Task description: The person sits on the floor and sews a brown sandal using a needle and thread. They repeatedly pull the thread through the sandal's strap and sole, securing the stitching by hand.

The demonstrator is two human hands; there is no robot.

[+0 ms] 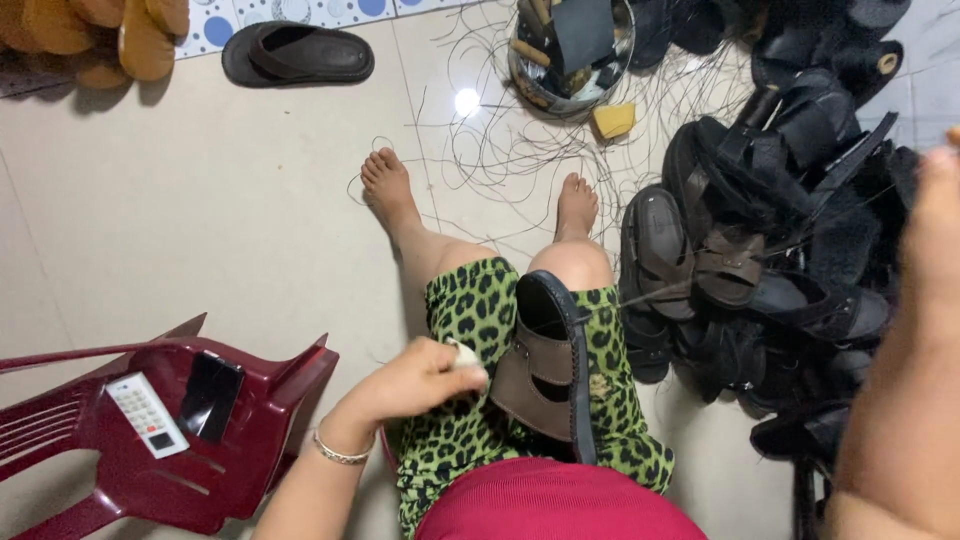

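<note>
A brown sandal with a black sole [545,365] lies on my lap, across my leopard-print trousers [470,310]. My left hand [415,385], with a bracelet on the wrist, rests against the sandal's left side, its fingers closed on a small white lump [466,353]. A thin taut thread [700,282] runs from the sandal up and to the right. It leads toward my right hand [935,215], which is raised, blurred and partly cut off by the frame's right edge. My bare feet rest on the tiled floor.
A heap of black and brown sandals [770,250] fills the floor on the right. Behind my feet are a metal bowl of scraps [570,50], a yellow block [614,120] and loose threads. On the left, a maroon plastic chair [150,430] holds a white keypad device and a phone.
</note>
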